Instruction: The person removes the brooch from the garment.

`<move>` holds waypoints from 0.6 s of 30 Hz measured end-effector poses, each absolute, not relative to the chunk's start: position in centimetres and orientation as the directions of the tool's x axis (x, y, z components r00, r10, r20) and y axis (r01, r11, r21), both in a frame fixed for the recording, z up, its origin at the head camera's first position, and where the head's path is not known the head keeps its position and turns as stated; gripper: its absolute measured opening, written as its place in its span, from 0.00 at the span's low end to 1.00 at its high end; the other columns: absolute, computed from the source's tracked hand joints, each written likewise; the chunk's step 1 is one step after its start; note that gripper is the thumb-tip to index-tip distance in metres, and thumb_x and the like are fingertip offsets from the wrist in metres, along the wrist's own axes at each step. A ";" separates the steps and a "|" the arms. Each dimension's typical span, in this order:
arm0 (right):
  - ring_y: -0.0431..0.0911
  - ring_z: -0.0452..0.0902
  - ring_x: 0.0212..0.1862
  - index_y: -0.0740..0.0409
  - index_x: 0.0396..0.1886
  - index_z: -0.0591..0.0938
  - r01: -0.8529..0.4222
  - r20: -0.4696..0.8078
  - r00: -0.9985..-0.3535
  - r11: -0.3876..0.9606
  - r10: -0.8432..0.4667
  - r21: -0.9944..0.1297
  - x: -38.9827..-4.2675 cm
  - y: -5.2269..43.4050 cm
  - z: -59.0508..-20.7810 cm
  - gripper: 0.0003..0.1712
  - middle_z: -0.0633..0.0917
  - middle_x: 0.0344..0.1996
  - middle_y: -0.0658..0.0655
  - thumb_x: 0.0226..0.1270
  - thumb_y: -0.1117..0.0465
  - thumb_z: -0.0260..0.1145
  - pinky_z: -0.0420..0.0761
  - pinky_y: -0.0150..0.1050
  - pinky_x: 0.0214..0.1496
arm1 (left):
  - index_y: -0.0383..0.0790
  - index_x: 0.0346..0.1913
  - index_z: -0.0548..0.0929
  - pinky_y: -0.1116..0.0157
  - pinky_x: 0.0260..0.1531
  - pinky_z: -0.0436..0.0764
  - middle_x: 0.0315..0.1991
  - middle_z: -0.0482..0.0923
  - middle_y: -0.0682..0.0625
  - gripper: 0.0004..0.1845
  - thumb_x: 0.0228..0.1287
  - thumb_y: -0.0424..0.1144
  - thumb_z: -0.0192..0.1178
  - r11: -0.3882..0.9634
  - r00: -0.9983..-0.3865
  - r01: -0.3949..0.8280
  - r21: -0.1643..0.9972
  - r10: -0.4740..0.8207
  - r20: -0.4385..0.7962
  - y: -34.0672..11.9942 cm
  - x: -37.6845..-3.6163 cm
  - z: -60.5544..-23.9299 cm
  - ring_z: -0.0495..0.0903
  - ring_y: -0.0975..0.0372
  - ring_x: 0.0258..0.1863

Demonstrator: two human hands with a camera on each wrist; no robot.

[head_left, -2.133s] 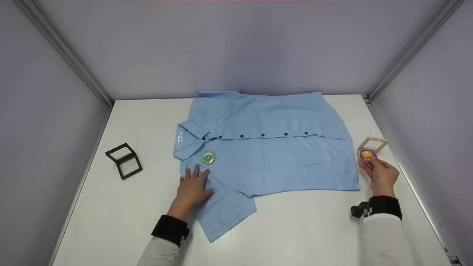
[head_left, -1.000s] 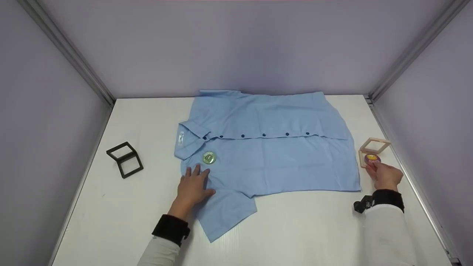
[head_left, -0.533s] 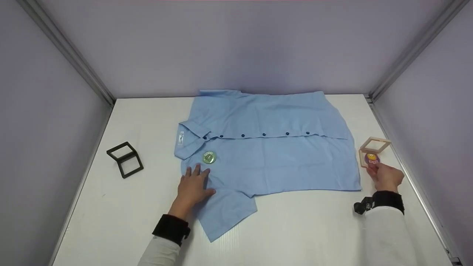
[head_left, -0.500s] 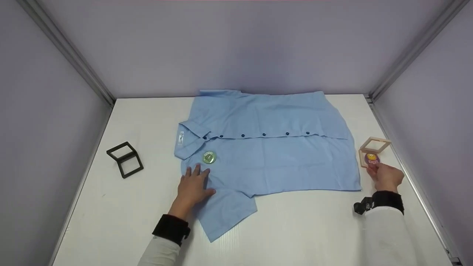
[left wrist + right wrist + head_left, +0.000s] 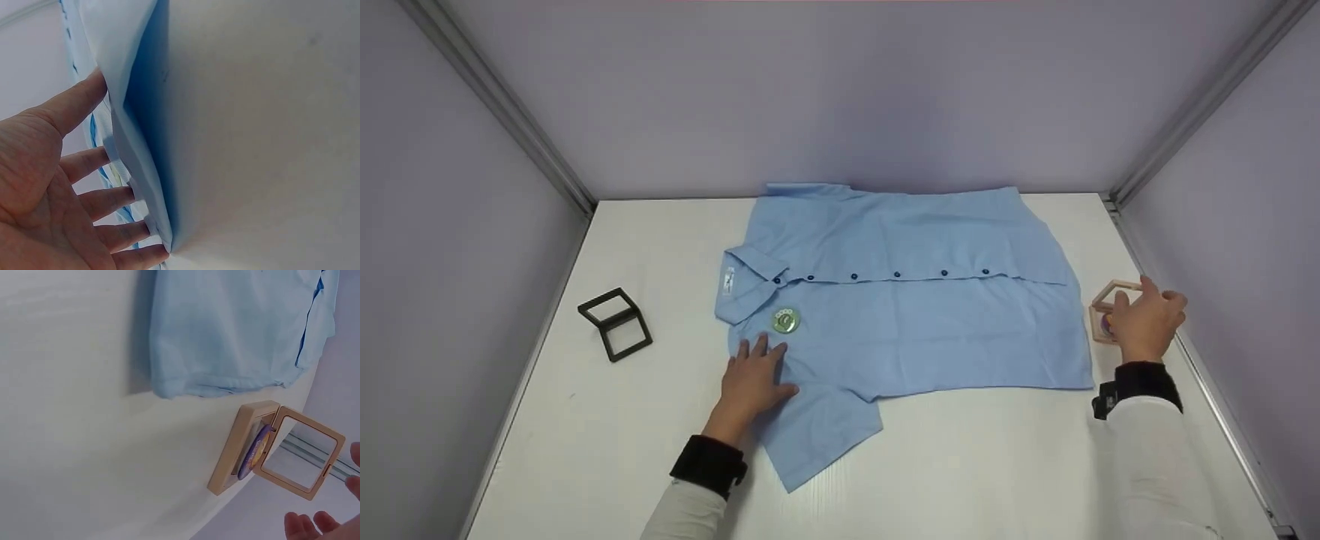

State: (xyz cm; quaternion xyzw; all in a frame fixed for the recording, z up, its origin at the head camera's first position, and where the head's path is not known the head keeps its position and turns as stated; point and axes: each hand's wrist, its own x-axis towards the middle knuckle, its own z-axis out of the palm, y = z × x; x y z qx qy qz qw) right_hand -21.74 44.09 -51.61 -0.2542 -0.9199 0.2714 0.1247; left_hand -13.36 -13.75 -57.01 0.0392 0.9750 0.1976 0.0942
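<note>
My left hand point(image 5: 748, 386) lies with spread, straight fingers on the light blue short-sleeved shirt point(image 5: 952, 330), by the shoulder and sleeve. Just beyond its fingertips a round green badge point(image 5: 786, 320) sits on the shirt below the collar. At the far right my right hand point(image 5: 1147, 322) hovers by a small wooden display frame point(image 5: 230, 455), fingers apart and holding nothing. The frame's hinged lid point(image 5: 301, 453) stands raised, separate from the fingers in the right wrist view. Inside the base rests a purple round badge point(image 5: 256, 451) with a yellow figure, partly hidden by my hand in the head view.
A black hinged frame point(image 5: 615, 324) stands opened out on the white table point(image 5: 607, 442), left of the shirt. Grey-white walls enclose the back and both sides. The wooden frame is near the table's right edge.
My right hand has let go of the purple badge, which now lies in the wooden frame, and has moved up toward the lid. The left hand has stayed in place.
</note>
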 end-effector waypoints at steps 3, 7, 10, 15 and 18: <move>0.76 0.49 0.67 0.60 0.76 0.57 0.405 0.021 -0.881 0.776 0.473 -0.482 -22.2 44.3 -51.2 0.35 0.49 0.69 0.80 0.76 0.53 0.51 0.63 0.68 0.61 | 0.39 0.67 0.75 0.36 0.62 0.60 0.70 0.60 0.31 0.42 0.49 0.51 0.76 0.920 -0.978 0.035 0.391 0.112 -0.175 -13.8 -13.4 -57.1 0.54 0.33 0.69; 0.80 0.46 0.67 0.59 0.77 0.56 0.405 -0.045 -0.902 0.805 0.430 -0.434 -22.6 44.5 -50.9 0.35 0.45 0.70 0.83 0.76 0.51 0.51 0.62 0.72 0.60 | 0.39 0.67 0.74 0.36 0.63 0.60 0.71 0.60 0.32 0.41 0.49 0.52 0.75 0.920 -0.977 0.032 0.392 0.112 -0.183 -13.8 -13.5 -57.1 0.53 0.33 0.70; 0.80 0.48 0.66 0.60 0.76 0.58 0.400 -0.063 -0.909 0.818 0.412 -0.413 -22.7 44.4 -50.8 0.34 0.46 0.69 0.83 0.76 0.51 0.50 0.62 0.72 0.60 | 0.39 0.67 0.74 0.36 0.63 0.60 0.71 0.60 0.32 0.41 0.49 0.51 0.75 0.919 -0.977 0.033 0.394 0.113 -0.183 -13.9 -13.5 -57.2 0.53 0.33 0.70; 0.78 0.52 0.67 0.64 0.72 0.64 0.393 -0.041 -0.909 0.821 0.414 -0.414 -22.7 44.4 -50.8 0.31 0.54 0.67 0.83 0.76 0.53 0.52 0.63 0.70 0.61 | 0.39 0.67 0.74 0.36 0.63 0.59 0.71 0.59 0.32 0.41 0.49 0.51 0.76 0.917 -0.976 0.032 0.398 0.114 -0.185 -13.8 -13.6 -57.2 0.53 0.32 0.70; 0.75 0.55 0.67 0.65 0.70 0.68 0.393 -0.002 -0.900 0.811 0.435 -0.433 -22.6 44.2 -51.0 0.29 0.57 0.66 0.83 0.75 0.54 0.54 0.65 0.67 0.62 | 0.39 0.67 0.75 0.36 0.63 0.60 0.70 0.60 0.31 0.41 0.49 0.51 0.76 0.920 -0.978 0.041 0.391 0.118 -0.175 -13.9 -13.6 -57.3 0.54 0.32 0.69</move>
